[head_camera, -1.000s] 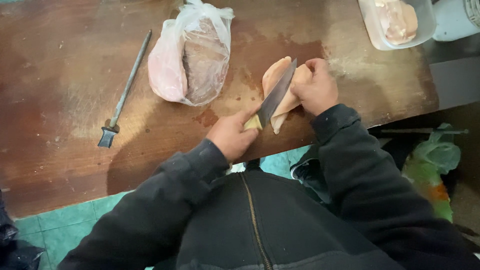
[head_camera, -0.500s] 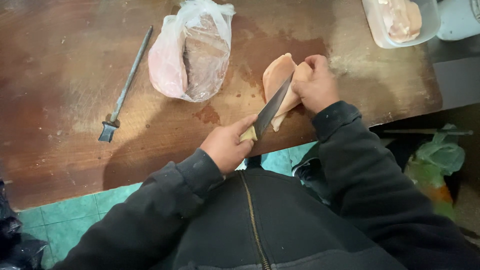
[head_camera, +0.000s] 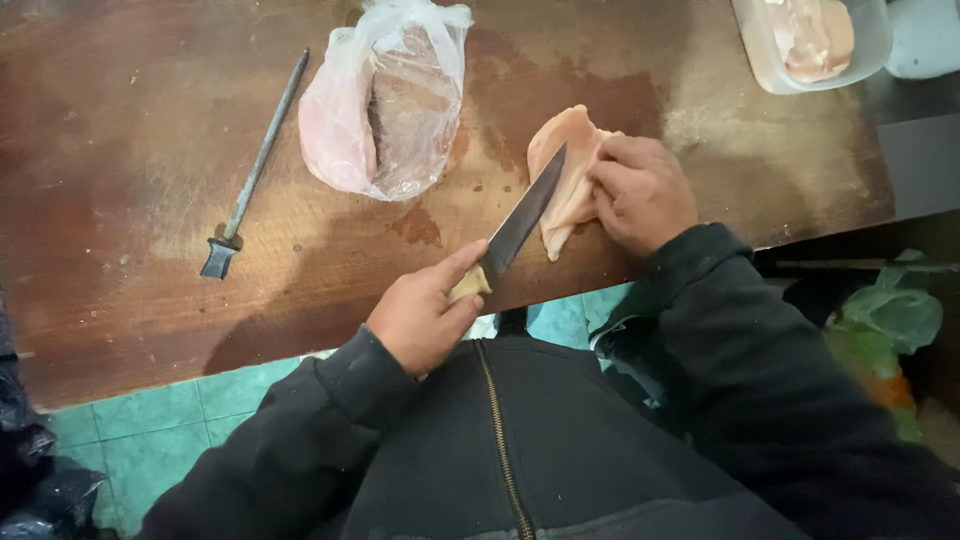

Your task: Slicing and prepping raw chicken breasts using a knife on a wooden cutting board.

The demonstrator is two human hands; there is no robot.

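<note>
My left hand [head_camera: 420, 318] grips the pale handle of a long steel-bladed knife [head_camera: 520, 218], fingers wrapped tight around it, forefinger lying along the top. The blade slants up into the pale pink raw chicken breast [head_camera: 562, 165] lying on the worn brown wooden counter [head_camera: 130, 140] near its front edge. My right hand [head_camera: 640, 190] presses flat on the meat, fingers spread narrowly over it; how deep the edge sits, I cannot tell. A clear plastic bag of meat [head_camera: 385, 105] lies just left of it, a grey sharpening steel [head_camera: 255, 170] farther left.
</note>
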